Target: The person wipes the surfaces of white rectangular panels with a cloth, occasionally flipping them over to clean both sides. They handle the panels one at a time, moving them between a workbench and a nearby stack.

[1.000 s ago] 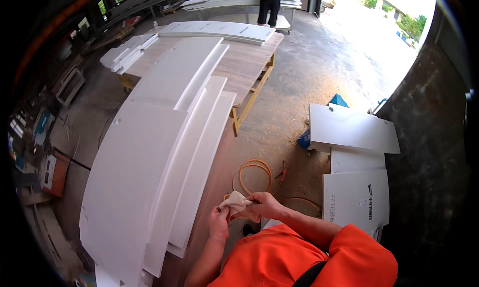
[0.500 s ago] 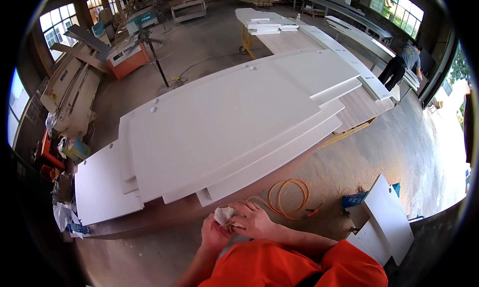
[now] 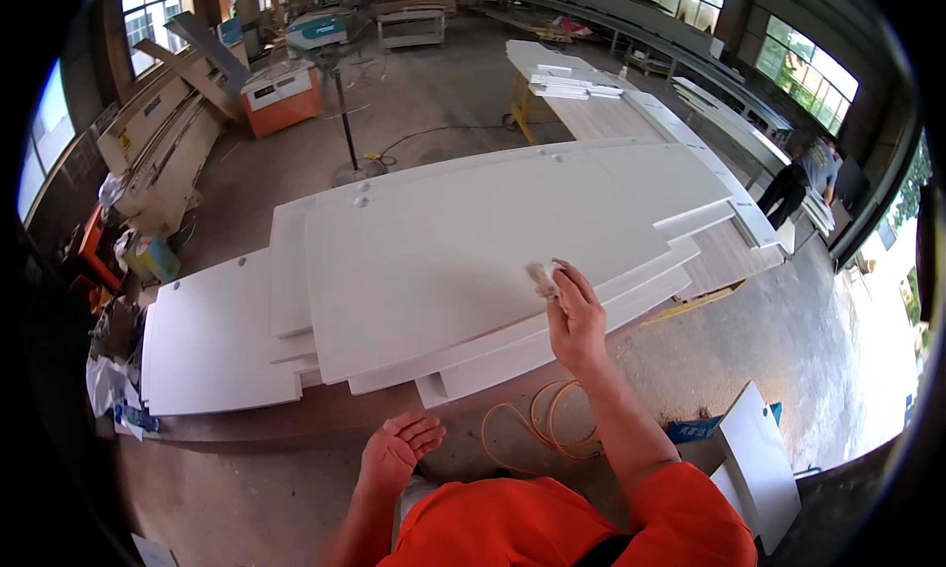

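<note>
Right grip (image 3: 579, 316) pinching a crumpled pale cloth (image 3: 543, 278) between thumb and fingers, and I've got that cloth just off centre toward 3 o'clock, over the big white panel (image 3: 463, 252). Bunched up, it pokes out past the fingertips, which I'd judge puts fabric rather than skin nearest the board. Touching, or just clear? I can't call it from my end. Over to the left grip (image 3: 404, 451), at 7 o'clock: nothing in it, fingers loosely stretched side by side, hanging short of the desk (image 3: 345, 409), probably because a cloth this small needs only one hand.

Now the stack! The big panel lies flat on top, lower boards stepping out along its near side; that stagger likely leaves their edges easy to catch. Another white board (image 3: 227, 345) lies at 8 o'clock, partly tucked from my view.

Orange hose (image 3: 537, 431) down at 5 o'clock, slack loops on the floor, presumably clear of the work; it runs in behind the right forearm, so I lose its end. Round marks (image 3: 363, 200) toward 10 o'clock: holes or stickers, too small to tell. Between 2 and 3, a co-worker (image 3: 813, 168) bends low, hands too blurred for me to read.
</note>
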A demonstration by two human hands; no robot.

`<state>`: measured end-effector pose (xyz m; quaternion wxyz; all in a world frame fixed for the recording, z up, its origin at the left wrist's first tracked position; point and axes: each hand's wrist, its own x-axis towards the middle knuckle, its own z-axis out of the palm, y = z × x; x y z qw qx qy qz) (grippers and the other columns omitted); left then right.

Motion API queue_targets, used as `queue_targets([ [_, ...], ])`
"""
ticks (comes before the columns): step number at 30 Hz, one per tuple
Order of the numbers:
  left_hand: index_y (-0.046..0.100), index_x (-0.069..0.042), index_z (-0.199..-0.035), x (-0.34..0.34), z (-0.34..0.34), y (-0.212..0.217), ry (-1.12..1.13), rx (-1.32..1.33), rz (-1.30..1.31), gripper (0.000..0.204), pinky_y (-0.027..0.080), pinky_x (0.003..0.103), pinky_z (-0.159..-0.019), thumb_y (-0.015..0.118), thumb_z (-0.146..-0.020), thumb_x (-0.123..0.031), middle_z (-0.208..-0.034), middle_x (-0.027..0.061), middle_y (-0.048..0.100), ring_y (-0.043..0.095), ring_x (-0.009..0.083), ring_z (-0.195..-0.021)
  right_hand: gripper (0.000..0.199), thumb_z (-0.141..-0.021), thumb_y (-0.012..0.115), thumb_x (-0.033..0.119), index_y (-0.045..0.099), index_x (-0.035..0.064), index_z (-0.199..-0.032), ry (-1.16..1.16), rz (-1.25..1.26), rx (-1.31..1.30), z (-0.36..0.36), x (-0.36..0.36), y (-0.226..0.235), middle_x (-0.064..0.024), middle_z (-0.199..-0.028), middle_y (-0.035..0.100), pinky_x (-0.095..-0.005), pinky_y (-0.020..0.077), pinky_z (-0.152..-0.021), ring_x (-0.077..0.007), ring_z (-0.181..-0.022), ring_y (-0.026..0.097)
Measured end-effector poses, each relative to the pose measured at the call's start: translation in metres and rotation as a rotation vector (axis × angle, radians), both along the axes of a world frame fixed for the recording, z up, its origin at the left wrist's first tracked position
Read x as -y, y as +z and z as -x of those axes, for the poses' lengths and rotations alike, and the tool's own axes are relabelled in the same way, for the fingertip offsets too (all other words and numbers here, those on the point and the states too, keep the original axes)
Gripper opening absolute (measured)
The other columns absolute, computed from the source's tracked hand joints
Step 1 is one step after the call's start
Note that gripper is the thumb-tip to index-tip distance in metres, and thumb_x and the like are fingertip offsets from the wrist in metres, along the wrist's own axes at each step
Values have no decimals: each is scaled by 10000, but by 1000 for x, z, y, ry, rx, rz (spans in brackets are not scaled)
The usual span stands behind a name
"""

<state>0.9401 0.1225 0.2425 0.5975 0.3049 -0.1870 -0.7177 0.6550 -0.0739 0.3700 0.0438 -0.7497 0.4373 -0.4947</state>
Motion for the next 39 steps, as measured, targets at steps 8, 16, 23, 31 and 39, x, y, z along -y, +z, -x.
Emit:
queue_targets([
  [8, 557, -4, -1356, 30, -105, 24, 28, 39, 46, 595, 530, 520, -983, 347, -1074, -484, -1249, 209, 688, 677, 382, -1121, 801, -978, 572, 558, 383, 21, -1540, 248, -163, -635, -169, -27, -23, -234, -1602, 351, -513, 227, -1243, -389, -1517, 285],
  [16, 560, 91, -1296, 59, -121, 48, -39, 232, 75, 508, 564, 459, -861, 421, -1047, -330, -1132, 235, 698, 707, 351, -971, 850, -1009, 504, 581, 339, -71, -1529, 414, -262, -689, -153, -3, -4, -248, -1616, 320, -466, 203, -1267, -381, -1539, 244],
  [23, 563, 111, -1291, 73, -102, 61, 47, 237, 79, 438, 568, 505, -899, 459, -1029, -224, -1153, 249, 697, 708, 367, -1014, 879, -1021, 424, 654, 261, 6, -1592, 54, -416, -906, -56, 101, 7, -226, -1680, 189, -461, 164, -1283, -356, -1573, 150],
  [31, 608, 73, -1293, 57, -100, 53, 200, 244, 34, 439, 551, 519, -969, 520, -1039, -274, -1205, 203, 700, 703, 354, -1074, 934, -1021, 386, 668, 165, -9, -1625, 254, -398, -966, -173, 194, 10, -195, -1708, 122, -419, 103, -1294, -310, -1597, 53],
  [39, 600, 25, -1314, 25, -114, 10, 151, 151, 44, 394, 530, 416, -1000, 515, -1091, -289, -1208, 130, 701, 693, 264, -1103, 853, -1028, 469, 551, 248, -51, -1590, 690, -235, -891, -302, 151, 8, -241, -1679, 202, -430, 106, -1287, -353, -1582, 124],
])
